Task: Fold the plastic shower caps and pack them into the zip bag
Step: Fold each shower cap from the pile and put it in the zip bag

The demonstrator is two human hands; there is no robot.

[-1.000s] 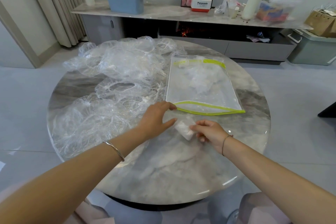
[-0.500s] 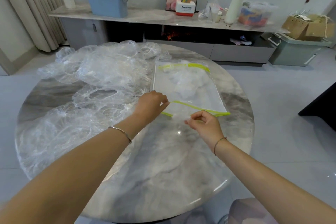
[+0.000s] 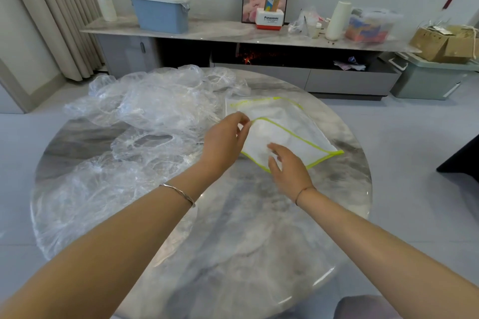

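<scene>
Your two bare arms reach over a round grey marble desk point(image 3: 246, 241). A clear zip bag point(image 3: 298, 134) edged in yellow-green lies on the far right part of the desk, with its mouth facing you. Your left hand point(image 3: 225, 142) has its grip pinched on the upper lip of that mouth, thumb against fingertips, lifting it so the bag gapes. Your right hand point(image 3: 287, 171) is at the open mouth with its fingers point(image 3: 274, 149) over the lower edge. Thumb and forefinger are apart with pale plastic between them, and I cannot tell whether that grip holds anything. Pale crumpled plastic shows through the bag's far half. Loose clear shower caps point(image 3: 145, 116) lie unfolded in a wide heap over the left half of the desk, just beside the bag. A thin silver bangle point(image 3: 178, 193) circles your left wrist.
</scene>
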